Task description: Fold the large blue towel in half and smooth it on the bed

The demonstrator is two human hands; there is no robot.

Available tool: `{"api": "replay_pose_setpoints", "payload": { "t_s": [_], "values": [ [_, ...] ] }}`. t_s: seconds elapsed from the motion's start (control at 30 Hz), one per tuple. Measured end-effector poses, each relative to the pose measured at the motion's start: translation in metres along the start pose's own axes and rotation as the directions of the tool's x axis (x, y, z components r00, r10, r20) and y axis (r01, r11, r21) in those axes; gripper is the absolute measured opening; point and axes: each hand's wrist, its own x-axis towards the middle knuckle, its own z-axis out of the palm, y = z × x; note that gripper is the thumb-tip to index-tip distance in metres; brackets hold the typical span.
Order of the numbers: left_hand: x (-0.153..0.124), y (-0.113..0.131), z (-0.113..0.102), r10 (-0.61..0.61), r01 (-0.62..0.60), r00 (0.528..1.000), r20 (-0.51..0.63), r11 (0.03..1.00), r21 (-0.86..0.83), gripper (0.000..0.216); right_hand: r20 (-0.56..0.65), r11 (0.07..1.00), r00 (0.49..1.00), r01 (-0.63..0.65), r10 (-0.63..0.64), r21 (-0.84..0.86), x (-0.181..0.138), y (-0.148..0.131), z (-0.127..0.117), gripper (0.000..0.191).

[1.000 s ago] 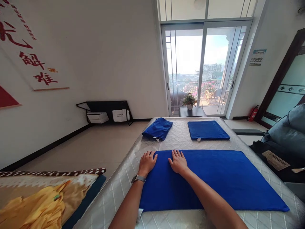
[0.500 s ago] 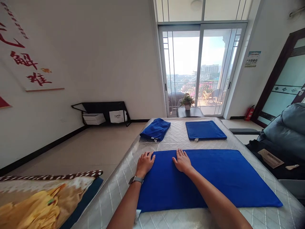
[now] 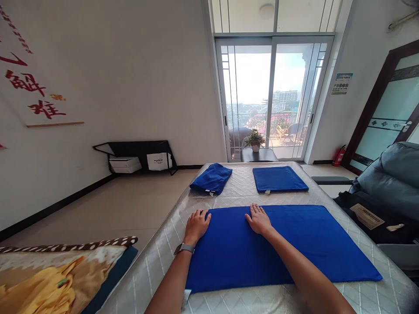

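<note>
Here, at lower centre, left hand [image 3: 197, 225], loosely curved, and right hand [image 3: 259, 220], flat, thumb apart, touch large cloth [image 3: 238, 253].

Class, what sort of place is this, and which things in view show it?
Probably a room in a home, though it could be a guest room: a quilted mattress, a dark padded seat at the right, and sliding glass doors facing a balcony.
</note>
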Motion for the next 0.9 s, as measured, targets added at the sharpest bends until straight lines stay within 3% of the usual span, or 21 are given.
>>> {"api": "replay_pose_setpoints", "payload": {
  "t_s": [0.23,0.9],
  "values": [
    [-0.001,0.001,-0.003,-0.003,0.003,1.0,0.003,1.0,-0.004,0.043,0.015,1.0,1.0,0.02,-0.019,-0.021,-0.001,0.03,-0.006,0.082],
    [0.001,-0.001,-0.001,-0.001,0.002,1.0,0.014,1.0,-0.011,0.043,0.001,0.994,0.997,-0.08,0.08,-0.075,-0.012,0.102,-0.022,0.082]
  ]
}}
